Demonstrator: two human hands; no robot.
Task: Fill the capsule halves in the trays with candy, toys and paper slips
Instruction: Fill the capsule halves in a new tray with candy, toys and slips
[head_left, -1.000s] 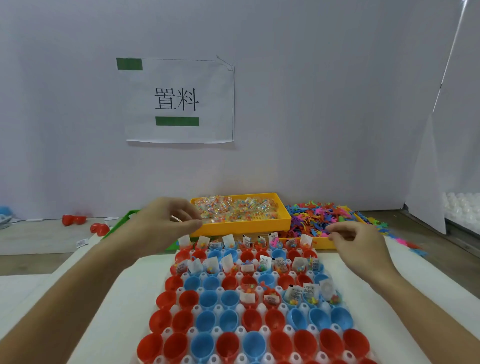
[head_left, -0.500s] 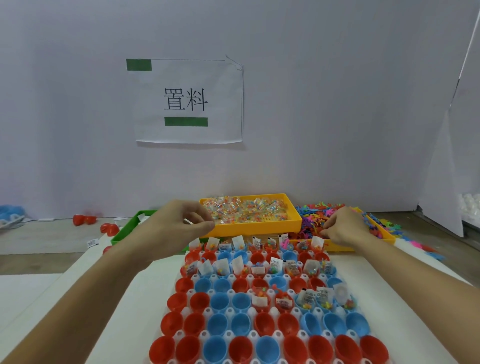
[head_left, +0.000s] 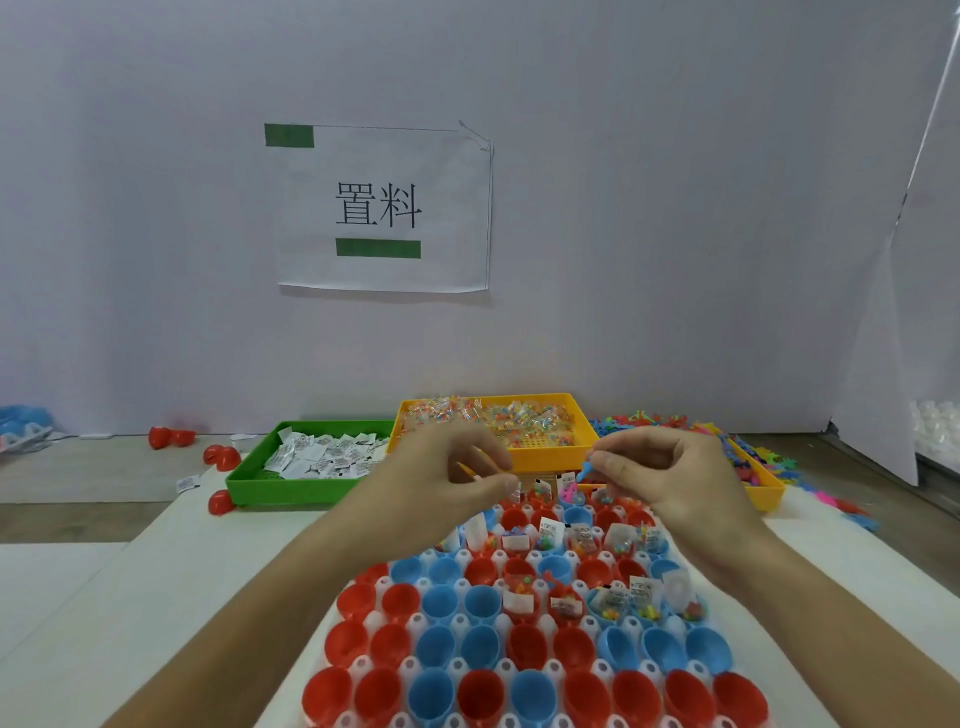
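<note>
nearby: green tray (head_left: 291, 488) of slips | yellow candy tray (head_left: 582, 448) behind hands

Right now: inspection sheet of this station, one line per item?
Surface: white table, wooden bench behind.
Job's things: capsule tray, far rows filled, near rows empty; green tray of paper slips; yellow tray of candy; loose toys at right.
Clutter: stray red halves and a slip on the bench.
Grips: left hand pinches a thin orange piece; right hand pinches a small blue toy.
Cables: nothing seen.
Surroundings: white wall, paper sign.
</note>
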